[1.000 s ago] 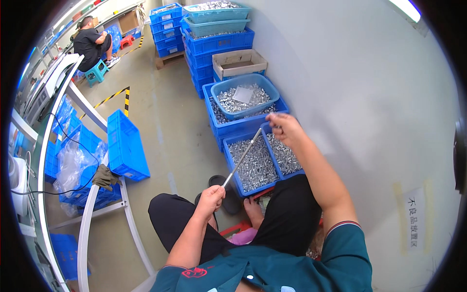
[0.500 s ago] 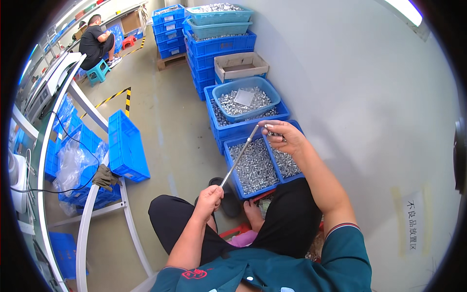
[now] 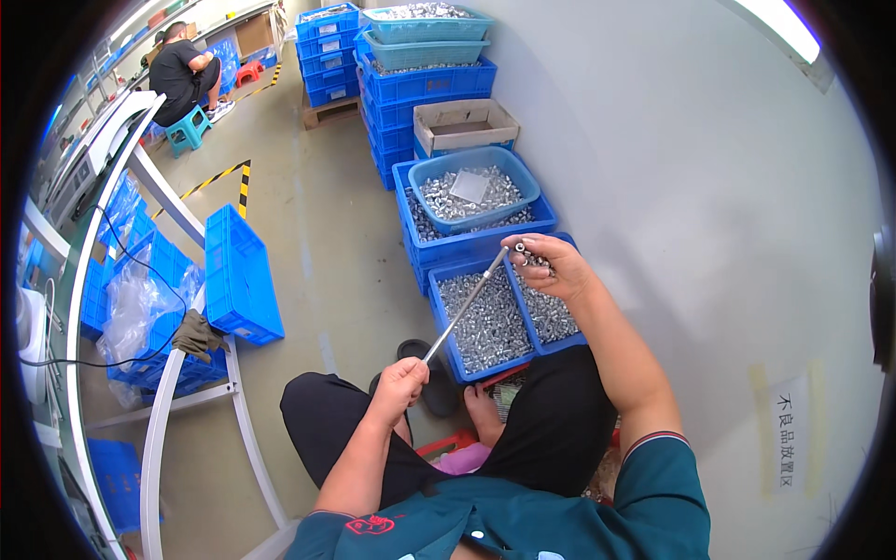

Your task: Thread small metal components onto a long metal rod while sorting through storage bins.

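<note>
My left hand is closed around the lower end of a thin metal rod, which slants up and to the right. A short sleeve-like piece shows on the rod near its upper end. My right hand is curled with several small hollow metal fittings in its fingers. The rod's tip is right beside the thumb and index finger; whether it touches a fitting I cannot tell. Below lies a divided blue crate full of similar silvery fittings.
Beyond the crate stand a blue basin of fittings, a box and stacked blue crates along the wall. On the left are a white frame, an upended blue crate and a cable. A person sits farther back.
The rod's tip has shifted slightly right and down to my right fingers. My right hand has turned a little, so more fittings show. My left hand keeps its grip.
</note>
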The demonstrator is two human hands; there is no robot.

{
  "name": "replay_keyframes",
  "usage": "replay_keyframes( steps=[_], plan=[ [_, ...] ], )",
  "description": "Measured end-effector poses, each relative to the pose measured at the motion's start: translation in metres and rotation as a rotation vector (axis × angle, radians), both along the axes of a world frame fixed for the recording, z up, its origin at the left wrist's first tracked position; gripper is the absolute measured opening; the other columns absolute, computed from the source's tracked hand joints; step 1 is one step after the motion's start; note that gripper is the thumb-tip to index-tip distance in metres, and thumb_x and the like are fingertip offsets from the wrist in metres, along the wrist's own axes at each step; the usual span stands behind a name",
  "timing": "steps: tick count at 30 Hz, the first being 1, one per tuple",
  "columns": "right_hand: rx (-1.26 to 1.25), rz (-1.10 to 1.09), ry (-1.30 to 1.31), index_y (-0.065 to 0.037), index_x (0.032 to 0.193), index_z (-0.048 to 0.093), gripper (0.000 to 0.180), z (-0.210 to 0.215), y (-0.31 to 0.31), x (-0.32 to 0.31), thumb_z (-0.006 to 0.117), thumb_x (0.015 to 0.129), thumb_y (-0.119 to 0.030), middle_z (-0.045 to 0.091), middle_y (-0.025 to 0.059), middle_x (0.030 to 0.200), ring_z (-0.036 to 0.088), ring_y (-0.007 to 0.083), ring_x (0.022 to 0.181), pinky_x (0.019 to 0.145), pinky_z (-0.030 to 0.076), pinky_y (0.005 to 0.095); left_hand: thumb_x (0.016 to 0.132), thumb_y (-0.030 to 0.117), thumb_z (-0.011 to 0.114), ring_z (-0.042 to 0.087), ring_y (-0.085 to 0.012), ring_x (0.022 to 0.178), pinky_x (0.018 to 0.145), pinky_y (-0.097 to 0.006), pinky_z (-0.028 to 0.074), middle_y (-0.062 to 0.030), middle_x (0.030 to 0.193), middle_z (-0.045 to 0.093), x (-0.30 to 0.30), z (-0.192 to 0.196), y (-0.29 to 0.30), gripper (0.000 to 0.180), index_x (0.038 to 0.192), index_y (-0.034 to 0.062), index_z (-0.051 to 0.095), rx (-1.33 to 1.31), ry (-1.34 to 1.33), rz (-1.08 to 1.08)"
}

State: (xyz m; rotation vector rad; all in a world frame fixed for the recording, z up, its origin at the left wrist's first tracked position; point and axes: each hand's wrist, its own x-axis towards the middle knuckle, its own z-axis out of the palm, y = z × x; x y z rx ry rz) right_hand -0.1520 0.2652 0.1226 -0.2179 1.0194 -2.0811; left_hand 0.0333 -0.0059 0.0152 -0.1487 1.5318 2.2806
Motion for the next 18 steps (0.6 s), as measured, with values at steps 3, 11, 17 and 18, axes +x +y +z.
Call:
replay_keyframes(
  steps=[3, 11, 17, 18],
  plan=[
    [-0.004, 0.016, 0.019, 0.001, 0.107, 0.053, 0.025, -0.0023, 0.0018, -0.0008, 0.053, 0.086, -0.012, 0.053, 0.0055, 0.078, 0.038, 0.0039, 0.047, 0.038, 0.027, 0.0143, 0.091, 0.028, 0.049, 0.025, -0.0019, 0.041, 0.039, -0.019, 0.018, 0.0077, 0.05, 0.033, -0.0002, 0.0012, 0.0005, 0.028, 0.071, 0.0084, 0.049, -0.011, 0.001, -0.015],
    [0.039, -0.012, -0.005, -0.001, 0.098, 0.055, 0.016, -0.0022, -0.0011, -0.001, 0.056, 0.086, -0.012, 0.054, 0.0048, 0.074, 0.038, 0.0035, 0.046, 0.037, 0.027, 0.0148, 0.092, 0.027, 0.049, 0.026, -0.0016, 0.042, 0.039, -0.019, 0.019, 0.008, 0.051, 0.033, 0.0002, 0.0007, 0.001, 0.028, 0.07, 0.0086, 0.05, -0.028, 0.02, -0.037],
    [0.078, 0.0, 0.029, -0.002, 0.092, 0.057, 0.013, 0.0003, -0.0059, 0.001, 0.057, 0.085, -0.013, 0.054, 0.0039, 0.073, 0.037, 0.0031, 0.045, 0.038, 0.026, 0.015, 0.092, 0.027, 0.049, 0.027, -0.0015, 0.041, 0.039, -0.019, 0.019, 0.0079, 0.05, 0.033, -0.0001, -0.0002, 0.0004, 0.028, 0.071, 0.0085, 0.05, -0.036, 0.023, -0.03],
    [0.106, 0.014, 0.054, -0.002, 0.091, 0.057, 0.013, 0.0013, -0.0071, 0.0015, 0.058, 0.085, -0.013, 0.054, 0.0033, 0.072, 0.037, 0.0029, 0.045, 0.037, 0.026, 0.0151, 0.092, 0.026, 0.049, 0.028, -0.0014, 0.042, 0.04, -0.019, 0.019, 0.0079, 0.051, 0.034, -0.0003, 0.0008, 0.0, 0.027, 0.071, 0.0083, 0.051, -0.035, 0.013, -0.025]
  ],
)
